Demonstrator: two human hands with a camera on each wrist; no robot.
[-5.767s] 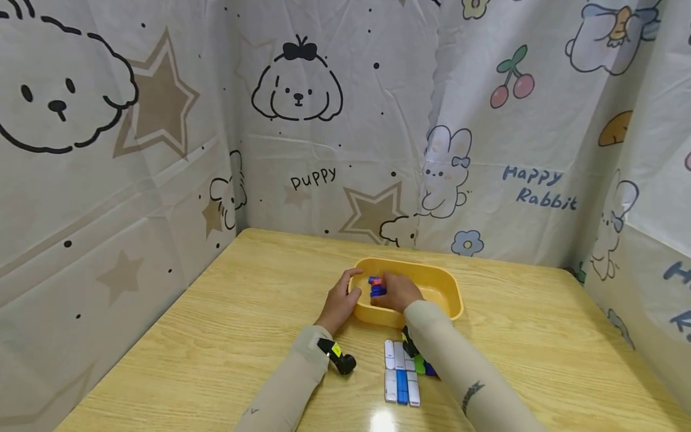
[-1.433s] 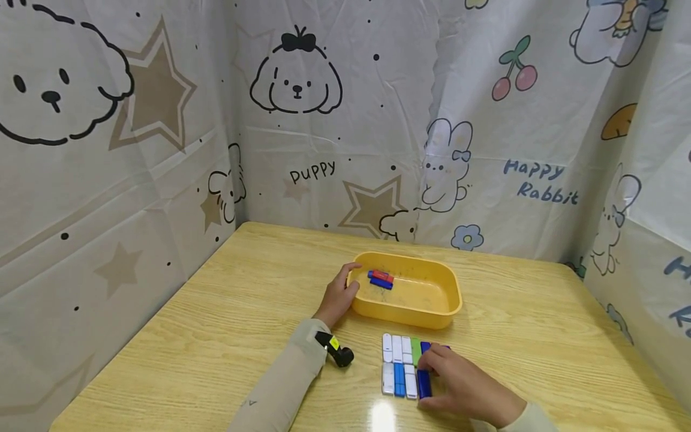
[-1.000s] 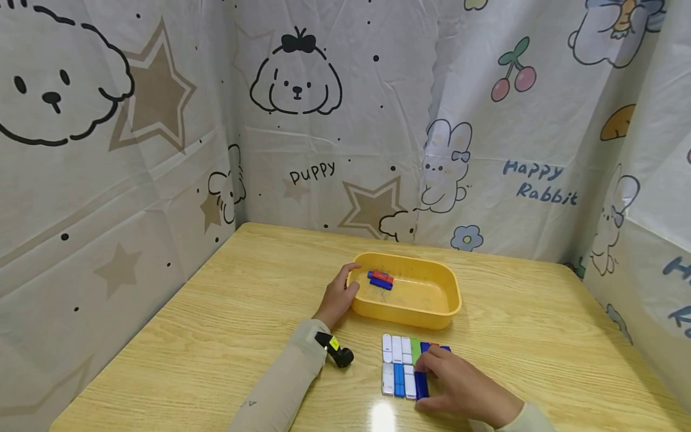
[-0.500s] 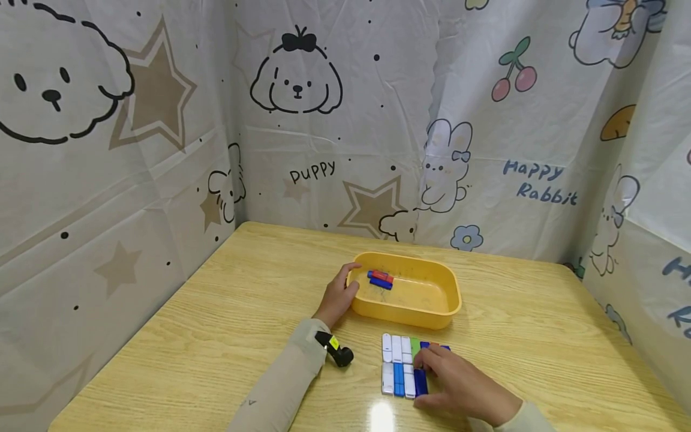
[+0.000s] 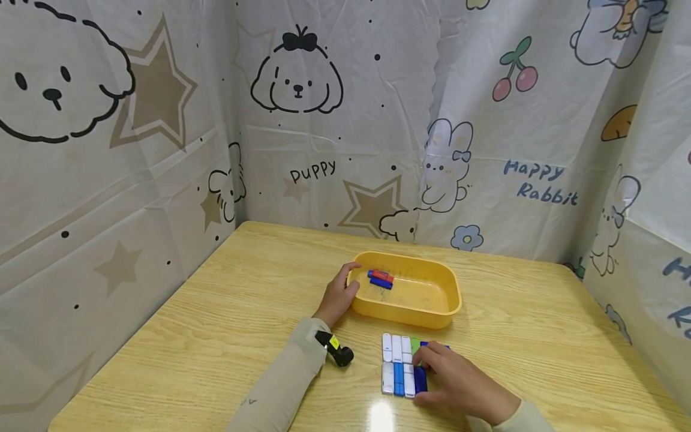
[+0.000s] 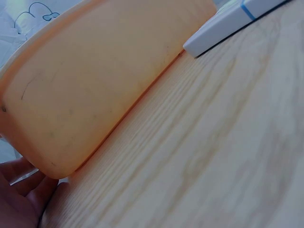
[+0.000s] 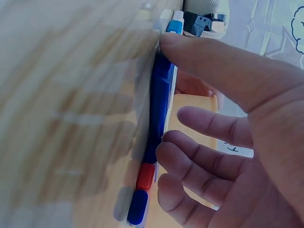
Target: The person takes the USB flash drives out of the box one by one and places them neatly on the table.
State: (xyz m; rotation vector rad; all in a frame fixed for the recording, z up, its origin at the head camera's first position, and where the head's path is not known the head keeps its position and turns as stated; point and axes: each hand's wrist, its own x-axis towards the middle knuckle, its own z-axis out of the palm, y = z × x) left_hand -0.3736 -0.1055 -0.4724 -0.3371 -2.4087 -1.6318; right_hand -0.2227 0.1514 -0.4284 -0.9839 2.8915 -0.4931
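Near the table's front, my right hand [image 5: 456,378] pinches a small dark blue stick [image 5: 420,379], shaped like a USB flash drive, lengthwise between thumb and fingers. It lies at the right end of the nearer row, right beside a white stick [image 5: 409,380]. In the right wrist view my thumb [image 7: 178,45] is at one end of the dark blue stick [image 7: 161,90], the fingertips toward the other. My left hand [image 5: 336,299] grips the left end of a yellow plastic bin [image 5: 402,313]. Inside lie a red stick [image 5: 382,276] and a blue stick [image 5: 381,284].
Two rows of sticks lie side by side before the bin, including a light blue stick [image 5: 398,379] and a green stick [image 5: 415,347]. My right hand hides part of the far row. Bare wood table [image 5: 243,288] extends left; a printed curtain [image 5: 335,150] stands behind.
Since the oldest frame, my right hand has left the bin for the rows, and fewer sticks lie inside. Recently it has slid the dark blue stick left against the white one. My left hand stays.
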